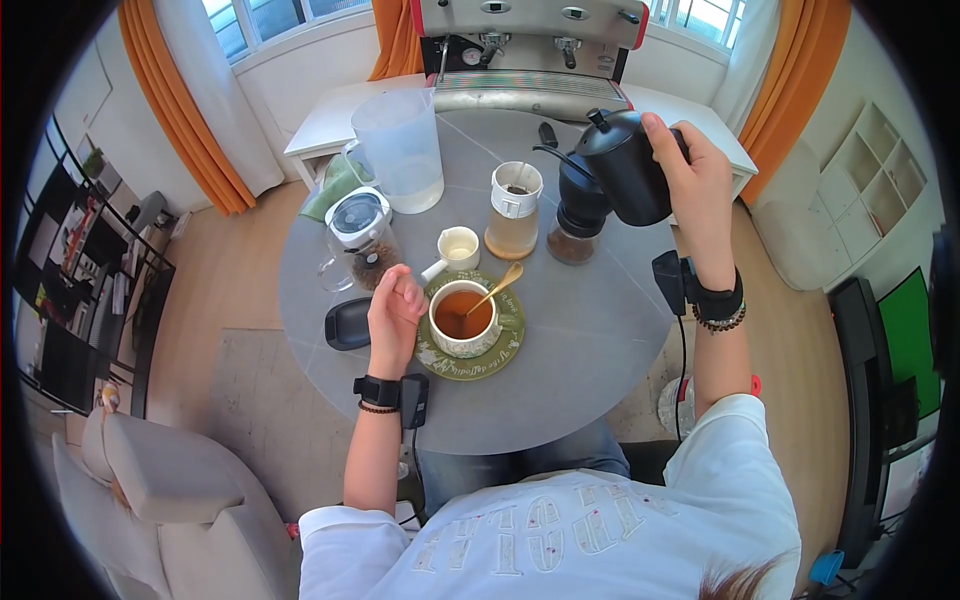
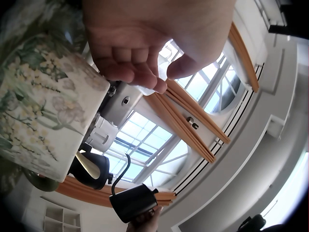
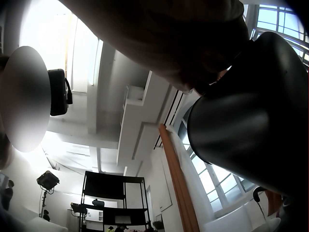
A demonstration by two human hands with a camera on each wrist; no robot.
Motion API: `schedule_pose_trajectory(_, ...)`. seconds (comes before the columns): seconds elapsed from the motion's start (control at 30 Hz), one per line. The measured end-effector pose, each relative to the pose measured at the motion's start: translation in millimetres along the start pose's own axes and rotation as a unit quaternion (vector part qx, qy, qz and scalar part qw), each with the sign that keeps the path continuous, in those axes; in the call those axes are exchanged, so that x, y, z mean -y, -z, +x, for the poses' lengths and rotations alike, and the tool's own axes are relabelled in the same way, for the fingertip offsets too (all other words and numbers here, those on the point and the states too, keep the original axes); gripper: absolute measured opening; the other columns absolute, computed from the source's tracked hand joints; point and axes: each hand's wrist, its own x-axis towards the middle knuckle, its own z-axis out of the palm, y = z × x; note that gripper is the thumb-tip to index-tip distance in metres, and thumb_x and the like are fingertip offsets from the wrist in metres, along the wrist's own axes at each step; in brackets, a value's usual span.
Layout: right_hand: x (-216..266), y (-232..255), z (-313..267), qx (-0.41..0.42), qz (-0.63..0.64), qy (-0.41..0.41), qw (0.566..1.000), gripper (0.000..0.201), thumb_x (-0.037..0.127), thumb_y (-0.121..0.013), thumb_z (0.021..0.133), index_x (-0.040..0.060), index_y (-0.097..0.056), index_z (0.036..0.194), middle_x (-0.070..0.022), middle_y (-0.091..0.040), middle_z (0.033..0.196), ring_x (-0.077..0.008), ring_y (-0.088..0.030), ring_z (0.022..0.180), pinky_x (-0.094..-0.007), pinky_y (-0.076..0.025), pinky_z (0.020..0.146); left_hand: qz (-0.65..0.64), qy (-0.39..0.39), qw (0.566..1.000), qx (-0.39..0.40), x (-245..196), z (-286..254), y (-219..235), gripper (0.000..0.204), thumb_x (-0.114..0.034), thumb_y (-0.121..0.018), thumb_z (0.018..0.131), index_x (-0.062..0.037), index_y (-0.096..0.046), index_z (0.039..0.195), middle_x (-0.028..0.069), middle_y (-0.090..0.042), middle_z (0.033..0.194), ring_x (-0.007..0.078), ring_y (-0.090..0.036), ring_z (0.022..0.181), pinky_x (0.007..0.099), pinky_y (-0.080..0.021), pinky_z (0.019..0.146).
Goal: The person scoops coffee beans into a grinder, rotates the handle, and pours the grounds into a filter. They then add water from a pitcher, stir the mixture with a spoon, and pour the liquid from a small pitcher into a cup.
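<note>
My right hand point(image 1: 695, 190) grips the handle of a black gooseneck kettle point(image 1: 628, 170), held up above the table's right side, its spout towards the glass carafe point(image 1: 512, 232) with a white dripper point(image 1: 516, 192) on top. In the right wrist view the kettle point(image 3: 231, 125) fills the right side. My left hand point(image 1: 396, 308), fingers loosely bent and holding nothing, is beside a floral cup point(image 1: 464, 346) of brown liquid with a gold spoon point(image 1: 495, 287), on a green saucer point(image 1: 470, 370). The left wrist view shows the hand point(image 2: 154, 48) above the cup point(image 2: 48, 106).
Behind the cup is a small white pitcher point(image 1: 459, 248). At the left stand a jar of beans point(image 1: 372, 258), a plastic jug point(image 1: 398, 150), a green cloth point(image 1: 338, 186) and a black case point(image 1: 348, 324). A grinder point(image 1: 577, 215) stands right of the carafe; an espresso machine point(image 1: 530, 92) is behind.
</note>
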Motion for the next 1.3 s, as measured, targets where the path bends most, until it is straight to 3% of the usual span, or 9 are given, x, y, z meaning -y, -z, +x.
schedule_pose_trajectory(1.3,-1,-7,0,0.026,0.011,-0.022,0.999,0.047,0.039,-0.064,0.093,-0.0023,-0.056,0.072,-0.0013,-0.046,0.06,-0.0085,-0.038,0.057,-0.0264,-0.033,0.051,0.003,-0.002,1.0,-0.02,-1,-1,-5,0.019,-0.021,-0.048,0.098,-0.0053,-0.056,0.105,-0.0024,-0.042,0.071,0.0093,-0.04,0.063,0.0234,-0.034,0.059)
